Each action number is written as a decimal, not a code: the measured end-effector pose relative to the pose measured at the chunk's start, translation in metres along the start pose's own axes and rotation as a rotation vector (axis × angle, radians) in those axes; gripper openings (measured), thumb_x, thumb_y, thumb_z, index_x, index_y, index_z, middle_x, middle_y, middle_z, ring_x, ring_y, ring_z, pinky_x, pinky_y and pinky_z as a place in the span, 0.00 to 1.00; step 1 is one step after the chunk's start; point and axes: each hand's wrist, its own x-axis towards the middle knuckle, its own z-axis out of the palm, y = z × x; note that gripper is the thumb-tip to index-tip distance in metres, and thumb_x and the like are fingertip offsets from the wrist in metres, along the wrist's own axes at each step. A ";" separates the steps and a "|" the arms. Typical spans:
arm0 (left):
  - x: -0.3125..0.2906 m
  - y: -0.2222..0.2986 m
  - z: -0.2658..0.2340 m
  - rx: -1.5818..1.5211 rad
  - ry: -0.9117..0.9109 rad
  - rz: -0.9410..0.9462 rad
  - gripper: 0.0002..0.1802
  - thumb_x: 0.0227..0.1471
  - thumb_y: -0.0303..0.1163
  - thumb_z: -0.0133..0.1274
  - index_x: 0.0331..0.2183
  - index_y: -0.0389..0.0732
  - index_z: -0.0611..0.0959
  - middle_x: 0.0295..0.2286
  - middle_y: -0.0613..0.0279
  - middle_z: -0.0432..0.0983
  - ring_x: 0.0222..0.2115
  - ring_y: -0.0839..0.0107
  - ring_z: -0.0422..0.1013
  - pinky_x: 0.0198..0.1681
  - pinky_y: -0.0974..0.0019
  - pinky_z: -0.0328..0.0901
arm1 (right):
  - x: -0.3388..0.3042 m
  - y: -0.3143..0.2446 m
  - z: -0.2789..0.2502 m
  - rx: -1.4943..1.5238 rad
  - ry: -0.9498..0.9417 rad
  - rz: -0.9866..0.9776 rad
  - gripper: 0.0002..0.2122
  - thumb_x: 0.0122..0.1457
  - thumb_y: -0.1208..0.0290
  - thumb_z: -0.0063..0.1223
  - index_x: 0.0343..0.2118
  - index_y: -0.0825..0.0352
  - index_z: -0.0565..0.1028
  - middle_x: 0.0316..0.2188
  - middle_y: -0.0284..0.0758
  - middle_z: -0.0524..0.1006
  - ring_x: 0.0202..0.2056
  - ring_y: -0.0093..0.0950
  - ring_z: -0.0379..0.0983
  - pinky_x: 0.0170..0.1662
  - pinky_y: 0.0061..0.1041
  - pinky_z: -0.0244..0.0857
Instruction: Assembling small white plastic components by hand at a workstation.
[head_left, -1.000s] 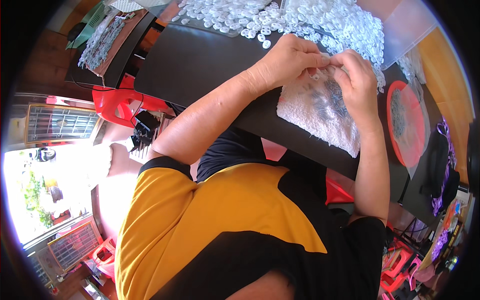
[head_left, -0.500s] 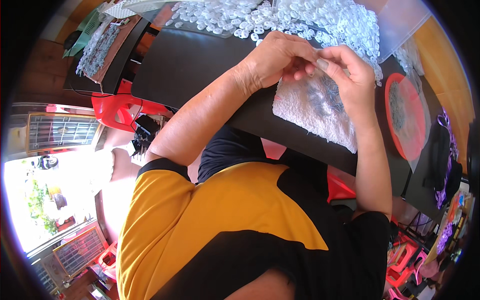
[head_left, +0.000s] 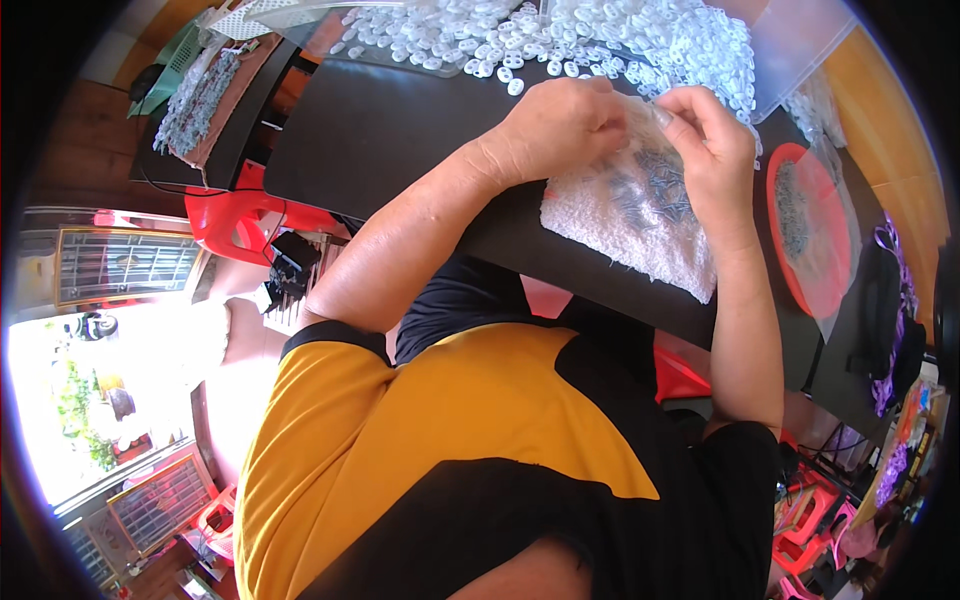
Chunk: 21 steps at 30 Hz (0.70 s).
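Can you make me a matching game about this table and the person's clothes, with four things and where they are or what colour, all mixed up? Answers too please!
Things
1. fluffy cloth
2. little white pieces
3. round tray
4. shirt

Places and colours
A. orange-red, right of the cloth
B. pale, with thin grey bits on it
C. yellow and black
D. heaped along the table's far side

Pairs: 1-B, 2-D, 3-A, 4-C

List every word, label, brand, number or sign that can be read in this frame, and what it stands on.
No text can be read.
White two-holed plastic pieces: too small to tell any marking.
White terry cloth and yellow-and-black shirt: no lettering visible.
Cluttered goods at lower right: too small and blurred.
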 end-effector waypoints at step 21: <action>0.007 0.010 -0.009 -0.883 0.057 -0.699 0.06 0.48 0.26 0.60 0.28 0.33 0.80 0.22 0.62 0.75 0.19 0.77 0.68 0.17 0.72 0.61 | 0.000 0.005 0.007 0.132 -0.153 0.341 0.07 0.57 0.72 0.51 0.32 0.71 0.74 0.23 0.34 0.76 0.28 0.22 0.71 0.34 0.24 0.64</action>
